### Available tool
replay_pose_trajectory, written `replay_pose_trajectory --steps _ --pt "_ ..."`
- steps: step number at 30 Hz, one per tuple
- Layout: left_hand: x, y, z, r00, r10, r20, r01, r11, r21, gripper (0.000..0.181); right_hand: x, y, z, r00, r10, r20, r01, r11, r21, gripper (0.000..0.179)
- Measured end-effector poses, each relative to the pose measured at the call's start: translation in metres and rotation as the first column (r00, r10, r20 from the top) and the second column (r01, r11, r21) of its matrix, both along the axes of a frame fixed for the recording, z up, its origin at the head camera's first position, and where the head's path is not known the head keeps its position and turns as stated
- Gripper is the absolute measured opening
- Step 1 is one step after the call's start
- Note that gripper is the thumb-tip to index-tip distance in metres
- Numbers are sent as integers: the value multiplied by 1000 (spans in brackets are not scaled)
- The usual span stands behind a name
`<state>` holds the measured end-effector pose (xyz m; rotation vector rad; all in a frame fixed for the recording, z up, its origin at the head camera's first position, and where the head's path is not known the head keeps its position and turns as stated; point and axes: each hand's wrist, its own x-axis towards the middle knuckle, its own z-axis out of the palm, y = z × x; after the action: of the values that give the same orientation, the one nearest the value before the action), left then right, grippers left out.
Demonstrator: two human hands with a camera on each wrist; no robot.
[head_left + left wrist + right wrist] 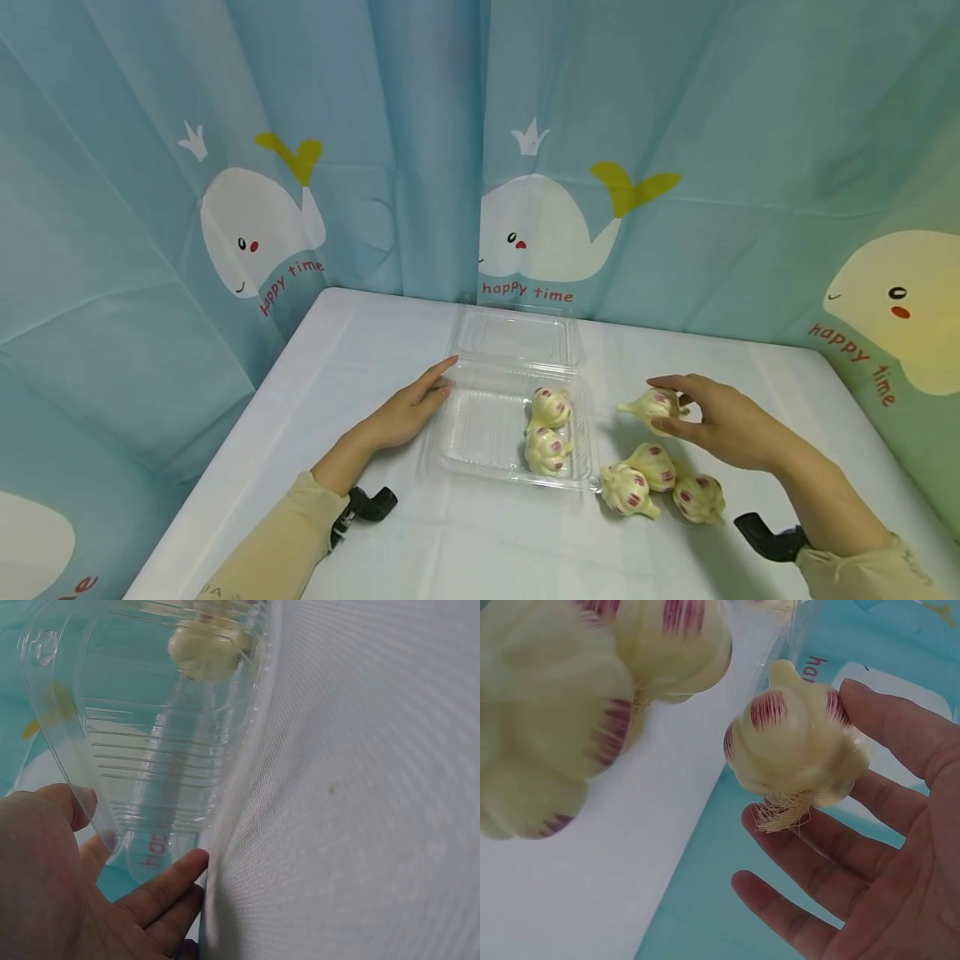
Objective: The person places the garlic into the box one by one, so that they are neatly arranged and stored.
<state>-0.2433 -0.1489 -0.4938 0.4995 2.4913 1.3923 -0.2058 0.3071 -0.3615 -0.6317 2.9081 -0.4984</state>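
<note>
My left hand (403, 414) touches the left rim of an open clear plastic container (480, 425), its fingers fairly straight. In the left wrist view, the thumb and a finger meet the container's edge (71, 776). Two garlic bulbs (550, 408) (547, 451) lie in the right part of the container. Above the table to its right, my right hand (723, 421) pinches another garlic bulb (654, 408) between thumb and fingers. The right wrist view shows this bulb (791, 742) with its roots toward the palm side and the lower fingers spread loosely.
Three more garlic bulbs (628, 489) (654, 467) (699, 498) lie close together on the white table (465, 550), right of the container. The container's hinged lid (517, 336) lies open behind it. A blue curtain (427, 125) with whale prints hangs along the back and sides.
</note>
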Motion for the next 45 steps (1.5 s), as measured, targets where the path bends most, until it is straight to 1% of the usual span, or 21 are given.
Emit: replay_pose_trajectory --steps 9,16,22,33,40,45 --pt "0 0 1 1000 -12 5 12 1000 2 56 -2 -6 2 1000 8 6 -8 1000 8 61" --pt "-2 -1 -1 1000 -19 3 19 1000 1 55 -3 -12 6 1000 22 3 -22 1000 7 61" --pt "-3 -1 1 1000 -27 5 27 1000 3 56 -5 -17 11 999 39 -8 -39 999 4 59" --pt "-4 -1 3 1000 -13 2 13 1000 -6 53 -7 -27 15 997 76 -23 -76 997 7 58" --pt "-3 -1 4 1000 -9 8 10 1000 -8 54 -7 -34 18 996 81 -37 -81 997 10 56" --pt "-1 -1 4 1000 -8 10 8 1000 -9 53 -8 -39 19 996 81 -30 -80 997 8 56"
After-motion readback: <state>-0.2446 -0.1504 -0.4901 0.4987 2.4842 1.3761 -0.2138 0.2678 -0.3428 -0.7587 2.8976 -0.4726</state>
